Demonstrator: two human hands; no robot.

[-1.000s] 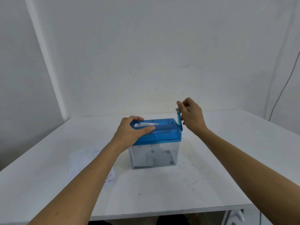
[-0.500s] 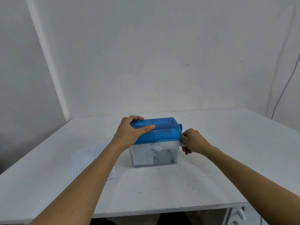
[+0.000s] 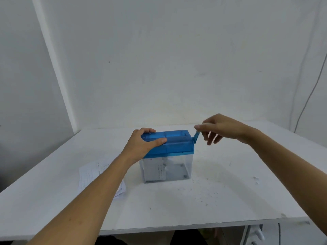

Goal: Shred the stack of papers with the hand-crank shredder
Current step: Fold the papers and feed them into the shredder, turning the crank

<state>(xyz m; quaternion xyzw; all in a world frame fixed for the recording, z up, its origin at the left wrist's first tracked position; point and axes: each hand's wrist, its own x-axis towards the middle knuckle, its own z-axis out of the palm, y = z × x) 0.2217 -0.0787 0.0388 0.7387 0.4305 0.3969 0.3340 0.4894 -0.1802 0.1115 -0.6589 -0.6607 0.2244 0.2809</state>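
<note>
- A single wide-angle camera, worn on the head, looks forward and slightly down across the table (image 3: 230, 200) toward a white wall (image 3: 177, 68).
- It sits close: both forearms (image 3: 99, 188) enter from the bottom edge, and the shredder (image 3: 168, 144) stands near mid-frame.

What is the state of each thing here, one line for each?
clear bin: upright, some paper inside.
blue lid: on clear bin, gripped by left hand.
crank: tilted up-right, pinched by right hand.
stack of papers: flat on table, left of clear bin.
</note>
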